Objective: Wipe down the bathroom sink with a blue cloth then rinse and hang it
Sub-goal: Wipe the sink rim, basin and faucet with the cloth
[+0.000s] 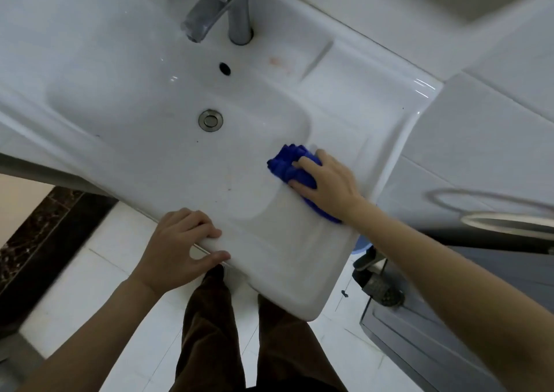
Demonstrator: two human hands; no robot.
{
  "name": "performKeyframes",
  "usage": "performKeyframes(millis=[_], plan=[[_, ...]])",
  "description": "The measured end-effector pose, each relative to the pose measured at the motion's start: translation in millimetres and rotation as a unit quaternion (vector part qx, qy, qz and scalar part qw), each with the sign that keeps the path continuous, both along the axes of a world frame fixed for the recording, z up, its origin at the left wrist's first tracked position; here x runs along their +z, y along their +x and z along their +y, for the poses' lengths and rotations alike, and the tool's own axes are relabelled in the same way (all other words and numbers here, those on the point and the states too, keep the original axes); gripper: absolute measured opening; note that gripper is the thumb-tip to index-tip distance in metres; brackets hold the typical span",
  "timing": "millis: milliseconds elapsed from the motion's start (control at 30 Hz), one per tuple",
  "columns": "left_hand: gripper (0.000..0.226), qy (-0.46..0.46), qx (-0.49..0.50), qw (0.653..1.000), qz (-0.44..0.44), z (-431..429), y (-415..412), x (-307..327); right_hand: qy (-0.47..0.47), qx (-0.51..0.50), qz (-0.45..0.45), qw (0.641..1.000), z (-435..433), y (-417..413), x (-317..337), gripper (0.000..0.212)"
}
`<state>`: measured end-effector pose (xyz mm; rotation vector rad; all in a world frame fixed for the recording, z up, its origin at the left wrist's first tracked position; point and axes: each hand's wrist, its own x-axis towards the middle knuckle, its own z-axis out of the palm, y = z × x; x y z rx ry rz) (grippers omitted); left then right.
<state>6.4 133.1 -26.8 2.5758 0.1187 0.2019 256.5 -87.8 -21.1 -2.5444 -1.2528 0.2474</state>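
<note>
Your right hand [325, 178] is pressed flat on the bunched-up blue cloth [289, 163], fingers spread over it and pinning it to the white ceramic sink [135, 97]. The cloth sits on the flat ledge just right of the basin, close to the basin's front-right corner. Its long axis runs diagonally: one crumpled end pokes out past your fingertips toward the basin and the chrome faucet [215, 4], and the other end trails back under your wrist toward the sink's front-right corner.

Your left hand [180, 247] is hooked over the sink's front edge, fingers on top and thumb below, gripping the rim with nothing else in it.

The round metal drain [210, 120] sits mid-basin, well apart from the cloth. Brown trousers [209, 331] show below over the white tiled floor [90, 286].
</note>
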Motion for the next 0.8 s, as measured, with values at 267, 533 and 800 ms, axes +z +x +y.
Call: performKeyframes(millis=[267, 533, 800], plan=[[0.046, -0.003, -0.011, 1.0, 0.0, 1, -1, 1, 0.028, -0.182, -0.042, 0.982, 27, 25, -3, 0.034], [0.045, -0.012, -0.015, 1.0, 0.006, 2, -1, 0, 0.007, 0.022, 0.013, 1.0, 5, -22, 0, 0.037], [0.045, -0.008, -0.012, 1.0, 0.017, 1, 1, 6, 0.062, -0.178, -0.026, 0.982, 47, -24, -3, 0.03]])
